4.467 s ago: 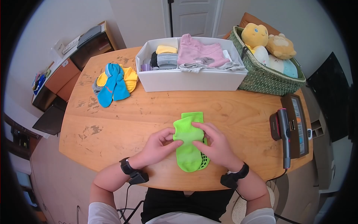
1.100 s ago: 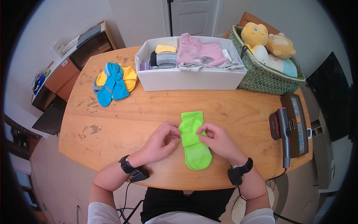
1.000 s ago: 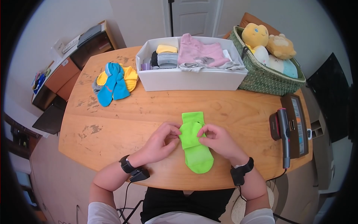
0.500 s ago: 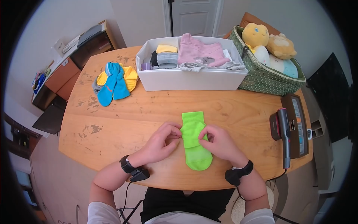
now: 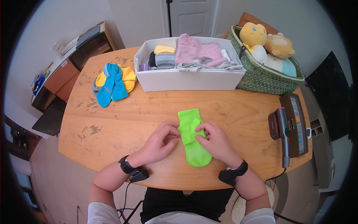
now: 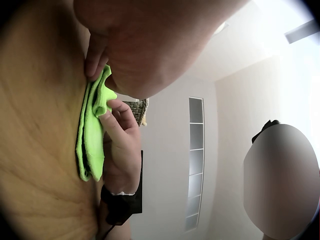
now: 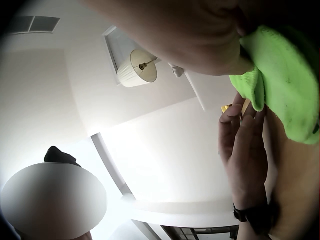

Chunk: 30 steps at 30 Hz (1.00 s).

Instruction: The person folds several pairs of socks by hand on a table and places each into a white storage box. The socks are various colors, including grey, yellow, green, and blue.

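Note:
A pair of lime-green socks (image 5: 197, 151) lies stacked on the wooden table in front of me, with a folded layer across its middle. My left hand (image 5: 163, 141) has its fingertips at the left edge of the socks; in the left wrist view the edge runs between its fingers. From the right, my right hand (image 5: 216, 142) pinches the folded layer between thumb and forefinger. The left wrist view shows this right hand (image 6: 122, 142) holding a raised green fold. In the right wrist view, the left hand (image 7: 246, 150) reaches the socks' edge from below.
Blue, yellow and grey socks (image 5: 112, 86) lie piled at the back left. Behind stands a white divided box (image 5: 190, 80) of folded clothes, beside a green woven basket (image 5: 268, 80) of plush toys. A corded styling tool (image 5: 284, 138) and a brown case (image 5: 298, 127) are at right.
The upper sock, earlier spread with its cuff up, now has a layer folded over the middle. The socks have shifted slightly up and tilted, and my right hand has moved a little left.

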### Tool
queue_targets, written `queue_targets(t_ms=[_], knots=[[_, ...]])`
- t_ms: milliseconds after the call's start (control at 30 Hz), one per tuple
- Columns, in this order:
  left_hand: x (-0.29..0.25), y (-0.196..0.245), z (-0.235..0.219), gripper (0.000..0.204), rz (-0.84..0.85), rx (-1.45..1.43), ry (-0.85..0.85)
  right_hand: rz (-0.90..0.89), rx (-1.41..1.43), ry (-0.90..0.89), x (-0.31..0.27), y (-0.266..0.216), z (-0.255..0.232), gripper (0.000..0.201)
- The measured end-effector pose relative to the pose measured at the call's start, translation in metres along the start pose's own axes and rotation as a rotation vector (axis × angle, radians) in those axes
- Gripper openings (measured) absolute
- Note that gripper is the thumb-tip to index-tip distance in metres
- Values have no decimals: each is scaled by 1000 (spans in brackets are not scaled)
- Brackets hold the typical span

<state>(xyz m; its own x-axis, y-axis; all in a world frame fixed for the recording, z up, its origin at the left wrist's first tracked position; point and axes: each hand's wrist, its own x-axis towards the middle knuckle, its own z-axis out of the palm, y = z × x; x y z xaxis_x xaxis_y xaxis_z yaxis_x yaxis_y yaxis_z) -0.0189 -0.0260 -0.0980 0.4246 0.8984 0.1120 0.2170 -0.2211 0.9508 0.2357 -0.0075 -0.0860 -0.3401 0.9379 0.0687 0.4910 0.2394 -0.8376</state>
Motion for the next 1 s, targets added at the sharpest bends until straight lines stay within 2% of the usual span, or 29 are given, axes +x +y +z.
queue_targets(t_ms=[167,267,333,367,433,467,533,633,667,733,833,1000], knots=[[-1,4,-2,27,-32,71,58,44,71,55,0,0,6,19],[0,8,-4,24,25,164,109,32,66,74,0,0,8,19],[0,12,-6,25,194,272,100,-57,8,108,-1,0,9,19],[0,13,-6,25,193,272,100,-58,8,107,0,0,9,19],[-1,14,-4,27,258,256,-2,-151,-128,160,0,1,9,17],[-2,14,-3,27,256,254,-1,-150,-128,157,0,-1,8,17],[-3,14,-1,29,258,253,-75,8,-21,101,-1,-6,4,16],[-2,14,-2,30,339,282,-152,62,118,79,0,-5,4,17],[-2,17,-1,30,339,283,-152,62,118,79,0,-3,4,17],[-1,23,2,25,456,399,-212,29,120,75,1,2,5,18],[-3,18,5,26,473,461,-290,22,71,64,2,5,5,19],[-4,11,4,18,473,480,-269,55,22,29,2,-3,2,20]])
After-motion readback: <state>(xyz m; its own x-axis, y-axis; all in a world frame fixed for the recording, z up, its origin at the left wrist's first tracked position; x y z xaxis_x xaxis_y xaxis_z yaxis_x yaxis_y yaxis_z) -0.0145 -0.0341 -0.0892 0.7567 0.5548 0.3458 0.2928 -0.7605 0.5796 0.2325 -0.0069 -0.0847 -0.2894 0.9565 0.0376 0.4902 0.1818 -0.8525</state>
